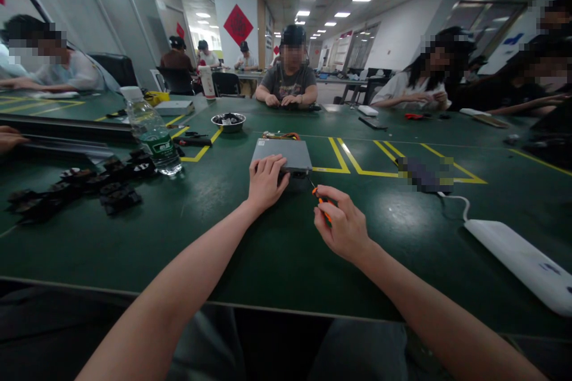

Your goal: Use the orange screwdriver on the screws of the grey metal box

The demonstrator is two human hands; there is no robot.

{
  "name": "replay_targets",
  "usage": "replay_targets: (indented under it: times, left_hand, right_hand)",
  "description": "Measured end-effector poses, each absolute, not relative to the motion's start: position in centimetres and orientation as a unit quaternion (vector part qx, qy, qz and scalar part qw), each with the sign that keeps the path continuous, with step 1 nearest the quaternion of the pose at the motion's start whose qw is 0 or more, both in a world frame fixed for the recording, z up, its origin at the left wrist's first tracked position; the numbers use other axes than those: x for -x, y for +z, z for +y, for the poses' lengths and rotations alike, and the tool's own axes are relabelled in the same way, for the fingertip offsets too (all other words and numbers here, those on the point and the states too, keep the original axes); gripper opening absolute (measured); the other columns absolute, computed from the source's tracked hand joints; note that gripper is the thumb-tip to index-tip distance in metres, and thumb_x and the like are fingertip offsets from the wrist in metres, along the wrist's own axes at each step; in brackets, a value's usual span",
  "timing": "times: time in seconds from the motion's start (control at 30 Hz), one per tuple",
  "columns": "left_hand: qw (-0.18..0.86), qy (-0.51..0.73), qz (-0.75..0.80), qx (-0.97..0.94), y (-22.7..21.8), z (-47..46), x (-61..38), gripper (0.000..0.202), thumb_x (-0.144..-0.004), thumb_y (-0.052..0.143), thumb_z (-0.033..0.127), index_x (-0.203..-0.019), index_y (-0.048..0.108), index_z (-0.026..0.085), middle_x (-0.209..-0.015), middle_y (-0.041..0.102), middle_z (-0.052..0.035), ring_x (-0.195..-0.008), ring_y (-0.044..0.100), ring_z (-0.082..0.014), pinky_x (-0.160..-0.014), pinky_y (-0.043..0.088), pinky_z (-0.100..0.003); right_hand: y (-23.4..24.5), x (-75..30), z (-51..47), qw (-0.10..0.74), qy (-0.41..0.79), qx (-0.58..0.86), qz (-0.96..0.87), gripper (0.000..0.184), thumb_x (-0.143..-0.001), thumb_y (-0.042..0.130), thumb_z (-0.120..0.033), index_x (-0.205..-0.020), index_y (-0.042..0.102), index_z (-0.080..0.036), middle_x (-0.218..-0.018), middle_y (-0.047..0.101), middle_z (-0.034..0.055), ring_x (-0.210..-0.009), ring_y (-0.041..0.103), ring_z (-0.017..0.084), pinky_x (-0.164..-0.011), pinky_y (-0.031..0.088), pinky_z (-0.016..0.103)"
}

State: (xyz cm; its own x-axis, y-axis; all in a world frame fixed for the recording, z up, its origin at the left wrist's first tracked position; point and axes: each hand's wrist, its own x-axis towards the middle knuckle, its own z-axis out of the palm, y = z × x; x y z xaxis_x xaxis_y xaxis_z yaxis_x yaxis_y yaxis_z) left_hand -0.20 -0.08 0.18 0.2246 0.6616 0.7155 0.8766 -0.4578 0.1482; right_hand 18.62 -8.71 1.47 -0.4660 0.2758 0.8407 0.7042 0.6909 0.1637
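A grey metal power supply unit (292, 152) lies on the green table in front of me, with bundled coloured wires (281, 136) at its far side. My left hand (268, 178) holds it at its near left part, the fingers laid over the top and the thumb at the front edge. In my right hand (342, 217) is a screwdriver (322, 203) with an orange and black handle, pinched between thumb and fingers. Its thin shaft points up and left, the tip at the unit's near right corner. Whether the tip sits in a screw is too small to tell.
Left of me stand a water bottle (154, 137) and several black parts (118, 193). A metal bowl (228, 122) of dark pieces is farther back. At right, a blurred phone (422, 174) is cabled to a white power bank (521, 262). Other people sit around the table.
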Motion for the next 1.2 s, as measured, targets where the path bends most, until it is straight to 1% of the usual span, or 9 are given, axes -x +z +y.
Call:
replay_targets:
  times: [0.13,0.3,0.4,0.47,0.6,0.77,0.87,1.0,1.2]
  left_hand:
    - [0.15,-0.368,-0.5,0.769,0.17,-0.1,0.22,0.032,-0.088,0.04,0.034,-0.118,0.047,0.023,-0.126,0.052,-0.0054,-0.119,0.041,-0.0216,-0.1,0.023,-0.04]
    - [0.152,-0.375,-0.496,0.768,0.09,-0.03,0.2,0.032,-0.087,0.043,0.033,-0.117,0.048,0.023,-0.125,0.053,-0.0053,-0.118,0.042,-0.0218,-0.099,0.024,-0.04]
    - [0.155,-0.378,-0.496,0.766,-0.01,0.05,0.2,0.032,-0.087,0.043,0.033,-0.117,0.048,0.023,-0.125,0.053,-0.0053,-0.118,0.042,-0.0219,-0.1,0.023,-0.04]
    - [0.158,-0.378,-0.495,0.766,-0.04,0.07,0.21,0.032,-0.087,0.043,0.033,-0.117,0.047,0.023,-0.125,0.053,-0.0053,-0.118,0.042,-0.0219,-0.1,0.023,-0.04]
    - [0.156,-0.375,-0.496,0.767,0.0,0.04,0.21,0.032,-0.087,0.043,0.033,-0.117,0.048,0.023,-0.125,0.053,-0.0053,-0.118,0.042,-0.0221,-0.1,0.023,-0.041]
    - [0.159,-0.379,-0.495,0.765,0.04,0.06,0.22,0.032,-0.087,0.043,0.033,-0.116,0.048,0.023,-0.125,0.053,-0.0049,-0.118,0.042,-0.0215,-0.1,0.023,-0.04]
    - [0.161,-0.38,-0.492,0.767,0.07,0.05,0.2,0.031,-0.087,0.043,0.033,-0.116,0.048,0.022,-0.125,0.053,-0.0046,-0.118,0.042,-0.0211,-0.1,0.023,-0.04]
    - [0.158,-0.383,-0.493,0.765,0.11,0.01,0.17,0.031,-0.087,0.043,0.032,-0.116,0.048,0.023,-0.125,0.053,-0.0048,-0.117,0.042,-0.0212,-0.099,0.024,-0.04]
    - [0.157,-0.382,-0.494,0.765,0.12,0.0,0.17,0.031,-0.086,0.045,0.032,-0.115,0.048,0.022,-0.124,0.054,-0.0044,-0.118,0.042,-0.0212,-0.099,0.024,-0.04]
  right_hand:
    - [1.77,-18.8,-8.79,0.415,-0.288,0.293,-0.812,0.025,-0.076,0.057,-0.012,-0.096,0.044,-0.019,-0.097,0.055,0.0088,-0.093,0.054,0.019,-0.072,0.052,0.032]
    - [1.39,-18.84,-8.65,0.412,-0.256,0.269,-0.832,0.033,-0.075,0.051,-0.004,-0.105,0.041,-0.015,-0.111,0.05,0.0148,-0.105,0.051,0.02,-0.078,0.052,0.032]
    - [1.53,-18.7,-8.71,0.412,-0.266,0.287,-0.823,0.027,-0.075,0.054,-0.008,-0.099,0.044,-0.017,-0.105,0.053,0.0119,-0.103,0.052,0.022,-0.08,0.051,0.036]
    - [1.64,-18.62,-8.84,0.401,-0.281,0.284,-0.824,0.024,-0.076,0.053,-0.008,-0.097,0.045,-0.018,-0.1,0.054,0.0099,-0.099,0.053,0.02,-0.078,0.051,0.035]
    - [1.62,-18.6,-9.05,0.371,-0.28,0.264,-0.845,0.027,-0.078,0.047,-0.005,-0.102,0.044,-0.016,-0.106,0.053,0.0129,-0.102,0.053,0.019,-0.077,0.052,0.032]
    - [1.76,-18.85,-9.08,0.383,-0.295,0.305,-0.82,0.019,-0.077,0.055,-0.013,-0.093,0.047,-0.019,-0.101,0.059,0.0094,-0.098,0.054,0.02,-0.078,0.05,0.034]
    - [1.67,-18.79,-9.1,0.376,-0.306,0.31,-0.818,0.025,-0.077,0.054,-0.011,-0.099,0.047,-0.019,-0.1,0.06,0.0092,-0.095,0.053,0.02,-0.075,0.049,0.032]
    - [1.42,-18.4,-9.2,0.384,-0.266,0.288,-0.836,0.034,-0.077,0.051,-0.009,-0.108,0.04,-0.016,-0.103,0.057,0.0121,-0.097,0.054,0.019,-0.076,0.049,0.032]
    - [2.34,-18.95,-9.33,0.377,-0.305,0.344,-0.804,0.028,-0.077,0.058,-0.023,-0.101,0.046,-0.019,-0.097,0.061,0.0084,-0.086,0.055,0.019,-0.072,0.047,0.032]
